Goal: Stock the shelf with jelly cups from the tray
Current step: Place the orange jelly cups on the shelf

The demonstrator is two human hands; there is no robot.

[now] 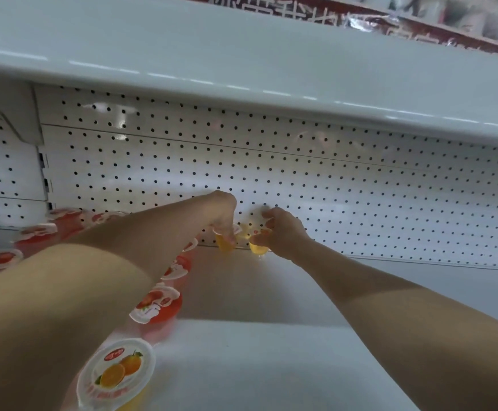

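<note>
1. Nearest me, at the front left of the shelf (256, 366), stands one orange jelly cup (117, 372). Its lid faces up with two oranges printed on it, and it sits just beside my left forearm.
2. Past it, the red jelly cups (155, 304) run away along the right side of that arm. I count three there, the farthest only a sliver of lid.
3. Left of the arm, four more red lids (35, 231) show, blurred, trailing toward the far left corner. That makes seven red ones in sight, and my arm covers the space between the two groups.
4. At the far middle, my left hand (224, 221) curls its fingers down over the second orange cup (224, 246), gripping it by the rim from above.
5. Just to the right, my right hand (283, 232) pinches the third orange cup (258, 247) at its rim between thumb and curled fingers.
6. Those two cups are near each other but apart, low at the far edge of the shelf. I cannot tell whether either base touches it.
7. A yellowish patch (244, 229) sits between them. I cannot tell whether it is another cup or a reflection.
8. Behind them rises the white pegboard back panel (301, 179).
9. Farthest and highest is the upper shelf (242, 54), with one red-printed packet (360, 19) lying on it.
</note>
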